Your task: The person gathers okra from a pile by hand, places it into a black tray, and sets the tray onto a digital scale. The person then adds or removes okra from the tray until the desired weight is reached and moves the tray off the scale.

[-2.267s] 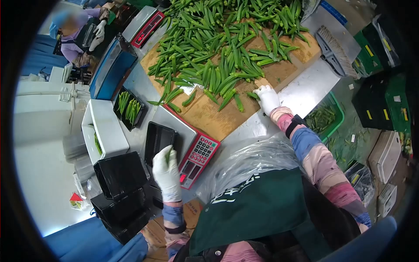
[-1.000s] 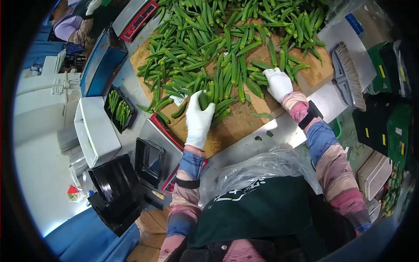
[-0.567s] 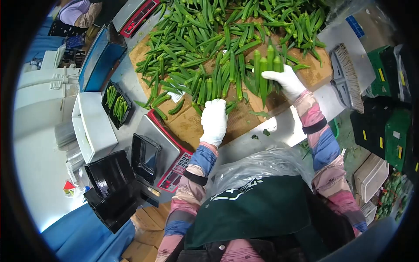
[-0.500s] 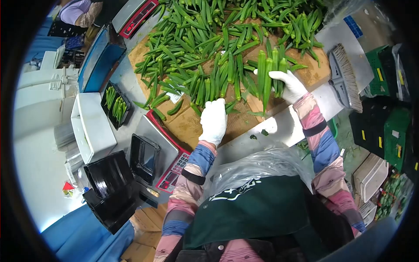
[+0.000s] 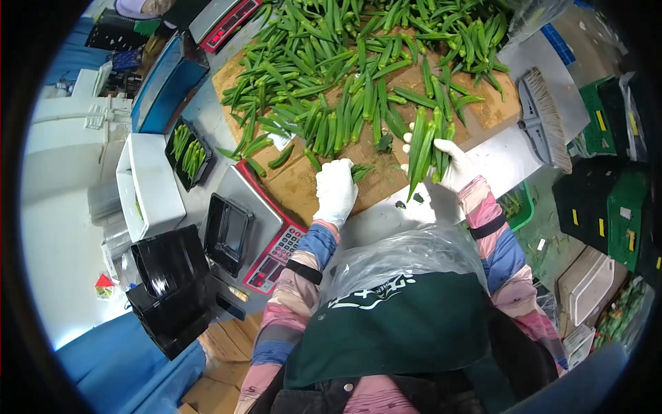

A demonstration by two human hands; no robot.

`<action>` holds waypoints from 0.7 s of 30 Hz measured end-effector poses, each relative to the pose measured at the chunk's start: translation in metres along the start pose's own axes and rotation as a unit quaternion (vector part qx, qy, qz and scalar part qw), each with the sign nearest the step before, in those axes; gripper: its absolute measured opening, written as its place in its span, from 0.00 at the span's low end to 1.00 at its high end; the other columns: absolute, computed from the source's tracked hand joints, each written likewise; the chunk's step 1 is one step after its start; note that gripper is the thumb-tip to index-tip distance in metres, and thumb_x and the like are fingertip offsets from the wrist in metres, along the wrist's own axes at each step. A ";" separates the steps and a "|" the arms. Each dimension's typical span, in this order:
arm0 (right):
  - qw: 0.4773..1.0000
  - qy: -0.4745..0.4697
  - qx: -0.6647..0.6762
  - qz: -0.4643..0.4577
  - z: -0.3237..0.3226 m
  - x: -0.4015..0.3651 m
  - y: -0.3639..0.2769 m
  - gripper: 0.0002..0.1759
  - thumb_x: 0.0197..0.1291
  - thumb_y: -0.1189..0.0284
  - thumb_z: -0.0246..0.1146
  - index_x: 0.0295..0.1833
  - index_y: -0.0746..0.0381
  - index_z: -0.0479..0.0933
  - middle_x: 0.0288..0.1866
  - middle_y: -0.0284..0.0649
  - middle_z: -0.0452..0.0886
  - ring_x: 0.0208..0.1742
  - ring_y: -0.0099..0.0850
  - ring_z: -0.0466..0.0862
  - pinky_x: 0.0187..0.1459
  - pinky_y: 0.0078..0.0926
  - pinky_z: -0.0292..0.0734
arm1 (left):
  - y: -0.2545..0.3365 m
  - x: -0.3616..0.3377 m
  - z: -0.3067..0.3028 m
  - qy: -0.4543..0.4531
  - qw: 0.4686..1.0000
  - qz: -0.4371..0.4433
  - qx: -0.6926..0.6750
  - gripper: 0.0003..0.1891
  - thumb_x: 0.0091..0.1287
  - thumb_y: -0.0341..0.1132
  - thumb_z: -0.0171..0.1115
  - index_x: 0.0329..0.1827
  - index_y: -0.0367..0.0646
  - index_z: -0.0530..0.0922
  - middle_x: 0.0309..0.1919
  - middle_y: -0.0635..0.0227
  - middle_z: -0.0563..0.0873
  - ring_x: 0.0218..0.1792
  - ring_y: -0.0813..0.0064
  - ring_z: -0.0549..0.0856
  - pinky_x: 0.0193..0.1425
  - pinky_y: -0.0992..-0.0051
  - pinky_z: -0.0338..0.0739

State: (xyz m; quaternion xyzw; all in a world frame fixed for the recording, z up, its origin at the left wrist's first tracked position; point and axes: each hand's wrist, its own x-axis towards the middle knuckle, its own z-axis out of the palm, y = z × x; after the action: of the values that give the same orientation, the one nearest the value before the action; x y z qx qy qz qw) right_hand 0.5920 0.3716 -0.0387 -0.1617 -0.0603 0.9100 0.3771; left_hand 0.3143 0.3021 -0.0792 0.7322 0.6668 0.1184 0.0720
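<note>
Several okra pods stand bunched in my right hand, its white-gloved fingers wrapped round them above the table's near edge. My left hand, also in a white glove, is closed at the near edge of the cardboard; what its fingers hold, if anything, is hidden. Small green okra pieces show just beside those fingertips. Beyond both hands spreads a big heap of loose okra on the cardboard.
On my left, a red-edged scale bears an empty black tray. A black tray with okra, a white bin and stacked black trays stand farther left. A brush lies right, near green crates.
My right hand has come down and nearer to me with the okra. The left hand stays closed in nearly the same place. The whole view has shifted slightly.
</note>
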 end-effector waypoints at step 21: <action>0.953 0.113 -0.247 0.132 0.031 0.006 0.117 0.21 0.61 0.73 0.72 0.60 0.64 0.79 0.49 0.37 0.86 0.49 0.28 0.86 0.52 0.30 0.82 | 0.005 -0.083 -0.117 -0.085 0.339 -0.255 -0.902 0.33 0.73 0.28 0.57 0.81 0.42 0.58 0.76 0.52 0.68 0.69 0.54 0.78 0.71 0.53 0.76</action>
State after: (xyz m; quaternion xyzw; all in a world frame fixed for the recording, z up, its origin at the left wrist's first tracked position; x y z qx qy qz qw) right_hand 0.4999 0.2935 -0.0381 -0.3576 -0.2182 0.8842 0.2065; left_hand 0.2807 0.2127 0.0284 0.0234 0.2999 0.5609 0.7713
